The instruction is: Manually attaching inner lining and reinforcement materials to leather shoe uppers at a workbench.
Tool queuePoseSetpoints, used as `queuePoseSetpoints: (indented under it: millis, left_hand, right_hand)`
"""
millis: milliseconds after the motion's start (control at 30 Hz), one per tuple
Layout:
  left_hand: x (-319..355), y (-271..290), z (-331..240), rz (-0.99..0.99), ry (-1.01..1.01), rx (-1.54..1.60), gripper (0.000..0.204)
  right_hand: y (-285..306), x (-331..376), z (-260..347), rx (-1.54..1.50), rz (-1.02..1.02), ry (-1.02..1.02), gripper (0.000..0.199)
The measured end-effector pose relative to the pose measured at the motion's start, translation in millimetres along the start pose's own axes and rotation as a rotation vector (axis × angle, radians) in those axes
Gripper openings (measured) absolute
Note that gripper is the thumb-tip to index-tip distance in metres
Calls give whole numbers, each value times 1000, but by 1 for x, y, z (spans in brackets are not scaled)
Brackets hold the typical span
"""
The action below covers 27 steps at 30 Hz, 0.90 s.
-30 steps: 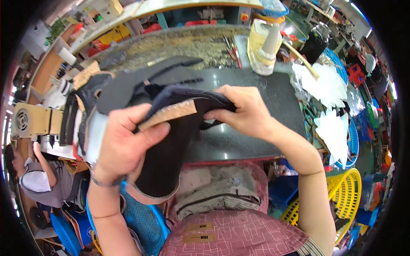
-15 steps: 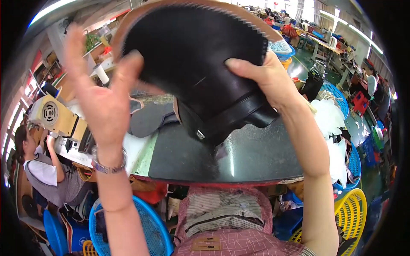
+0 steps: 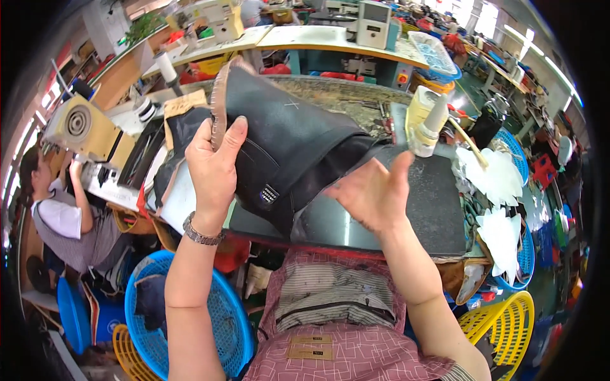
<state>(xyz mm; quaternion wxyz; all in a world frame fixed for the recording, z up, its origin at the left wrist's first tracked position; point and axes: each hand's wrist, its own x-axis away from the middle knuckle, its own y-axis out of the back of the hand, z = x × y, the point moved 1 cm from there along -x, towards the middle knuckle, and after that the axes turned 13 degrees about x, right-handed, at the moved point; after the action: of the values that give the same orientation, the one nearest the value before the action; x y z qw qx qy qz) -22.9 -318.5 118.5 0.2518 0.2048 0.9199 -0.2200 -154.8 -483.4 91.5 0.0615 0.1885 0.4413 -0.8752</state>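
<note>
Cluttered factory benches and machines crowd the background, and a dark glossy work mat (image 3: 438, 209) covers the bench under both hands. Left hand (image 3: 213, 168) grips the black boot upper (image 3: 286, 136) by its tan stitched edge, thumb on the outer face and fingers curled behind, holding it raised and tilted above the mat. Right hand (image 3: 375, 190) is off the leather, palm spread and fingers loose, just beside the upper's lower end (grasping nothing). Beyond that hand stands a yellowish glue bottle (image 3: 422, 117), with white cut pieces (image 3: 489, 178) further to its right; a blue basket (image 3: 190, 317) sits below the left forearm. It looks like a turning-and-inspecting step; next the free hand would likely need to retake the lower end.
</note>
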Motion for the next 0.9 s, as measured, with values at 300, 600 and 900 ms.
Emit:
queuePoseSetpoints:
  millis: [300, 600, 900]
  left_hand:
    - [33, 33, -13, -68, -366, -294, 26]
    - [59, 115, -80, -148, -445, -849, 29]
    - [277, 318, -82, 338, 348, -2234, 26]
  right_hand:
    - [-1, 11, -49, 205, -396, -143, 22]
    - [-1, -13, -92, 611, -16, -457, 19]
    - [87, -36, -135, 894, -66, -693, 16]
